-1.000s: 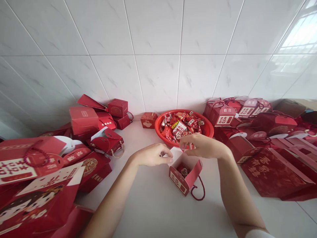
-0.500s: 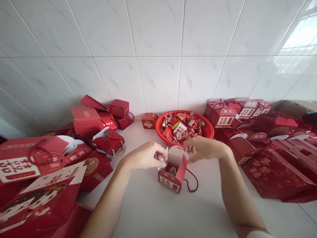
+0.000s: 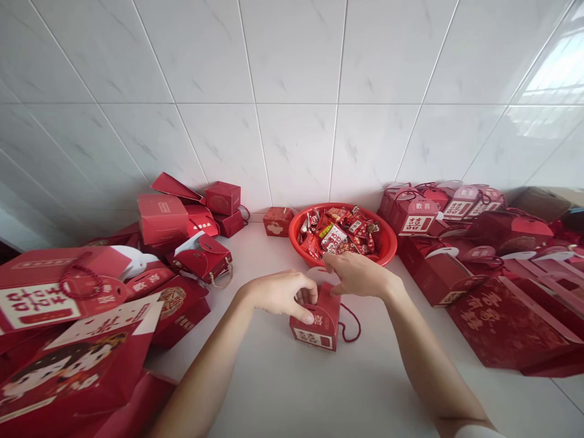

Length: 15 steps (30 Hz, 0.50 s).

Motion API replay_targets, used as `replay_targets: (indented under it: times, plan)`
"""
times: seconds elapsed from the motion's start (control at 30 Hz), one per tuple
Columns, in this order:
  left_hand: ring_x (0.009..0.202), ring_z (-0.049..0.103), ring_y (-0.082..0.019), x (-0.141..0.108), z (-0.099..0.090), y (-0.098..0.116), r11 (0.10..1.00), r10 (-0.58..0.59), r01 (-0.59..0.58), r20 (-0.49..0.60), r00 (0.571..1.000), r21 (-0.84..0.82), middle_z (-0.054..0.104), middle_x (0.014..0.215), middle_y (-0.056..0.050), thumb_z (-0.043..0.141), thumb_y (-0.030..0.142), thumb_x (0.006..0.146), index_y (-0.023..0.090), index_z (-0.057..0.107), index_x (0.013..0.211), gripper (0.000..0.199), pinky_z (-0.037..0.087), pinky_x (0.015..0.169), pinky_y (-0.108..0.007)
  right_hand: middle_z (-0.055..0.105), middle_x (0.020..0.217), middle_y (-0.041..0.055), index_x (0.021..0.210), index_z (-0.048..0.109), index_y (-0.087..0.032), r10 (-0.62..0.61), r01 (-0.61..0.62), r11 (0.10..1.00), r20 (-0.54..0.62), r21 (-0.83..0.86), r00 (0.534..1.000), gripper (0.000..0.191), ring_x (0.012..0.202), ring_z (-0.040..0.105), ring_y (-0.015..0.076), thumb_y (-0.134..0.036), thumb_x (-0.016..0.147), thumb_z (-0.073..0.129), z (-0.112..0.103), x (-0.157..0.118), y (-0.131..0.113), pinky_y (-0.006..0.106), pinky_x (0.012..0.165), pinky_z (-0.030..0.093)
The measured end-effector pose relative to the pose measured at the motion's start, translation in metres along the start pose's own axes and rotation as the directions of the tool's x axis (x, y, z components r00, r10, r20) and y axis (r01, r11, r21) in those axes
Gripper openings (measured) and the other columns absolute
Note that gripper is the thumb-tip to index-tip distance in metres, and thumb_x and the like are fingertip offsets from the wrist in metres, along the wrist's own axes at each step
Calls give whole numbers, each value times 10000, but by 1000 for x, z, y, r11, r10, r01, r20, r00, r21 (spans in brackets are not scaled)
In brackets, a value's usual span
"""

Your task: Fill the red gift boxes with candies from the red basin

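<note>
A small red candy box (image 3: 314, 334) with a white front label stands on the white tabletop in front of me. My left hand (image 3: 289, 296) grips its front-left side, thumb on the front flap and fingers curled over the top. My right hand (image 3: 358, 275) holds the back and right flaps, its fingertips partly hidden behind the panel. The side panels are folded inward, covering the contents. A dark red cord handle (image 3: 358, 325) loops out on the right of the box. Just behind my hands sits a round red basin (image 3: 389, 246) full of wrapped sweets (image 3: 335, 236).
Red gift boxes and bags (image 3: 73, 359) are heaped on the left. More boxes with cord handles (image 3: 413, 213) crowd the right side, with a large red box (image 3: 515, 322) nearest. A small red box (image 3: 278, 222) stands by the tiled wall (image 3: 296, 146).
The box's side panels and front flap have folded in, hiding the sweets inside. My left hand has come forward onto the front flap; my right hand has moved slightly left onto the box.
</note>
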<state>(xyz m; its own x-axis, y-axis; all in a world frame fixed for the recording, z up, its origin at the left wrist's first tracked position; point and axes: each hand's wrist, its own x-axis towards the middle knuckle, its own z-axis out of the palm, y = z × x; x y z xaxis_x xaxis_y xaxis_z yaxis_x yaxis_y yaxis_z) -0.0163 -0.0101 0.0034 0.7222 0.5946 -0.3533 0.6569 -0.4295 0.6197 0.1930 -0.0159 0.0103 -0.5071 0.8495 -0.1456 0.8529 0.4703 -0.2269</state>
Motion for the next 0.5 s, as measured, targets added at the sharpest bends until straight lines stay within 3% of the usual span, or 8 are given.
replay_targets:
  times: [0.17,0.3,0.4,0.5]
  plan:
    - [642,550,-179,1,4,3,971,-171,192,-154,973,138,631,749,-6,788,441,646,204,595,722,315,330,536,-266,640,833,24,975,554,-189,-45,45,999,-7,3,999,259,717,570,172,-169,766,707,3,4,-3,259,566,270]
    - [826,602,-252,-1,7,6,940,-235,291,-277,932,179,649,933,-48,825,475,593,206,611,878,447,375,619,-278,623,769,-19,813,615,-183,-250,229,964,158,138,955,153,671,546,129,-173,737,748,6,7,-5,239,552,298]
    - [1021,597,-277,3,7,2,980,-129,159,-228,965,118,624,1151,-66,831,374,627,222,623,1055,499,418,749,-285,621,729,-34,800,657,-178,-327,272,934,249,232,912,132,629,547,109,-218,737,766,5,7,-4,221,535,325]
    - [1082,583,-266,12,5,-7,998,51,-48,-105,993,39,630,1179,-54,809,278,667,232,667,1066,426,421,846,-287,660,744,-22,806,680,-173,-329,266,927,231,265,916,119,649,572,114,-231,744,764,1,5,0,212,556,368]
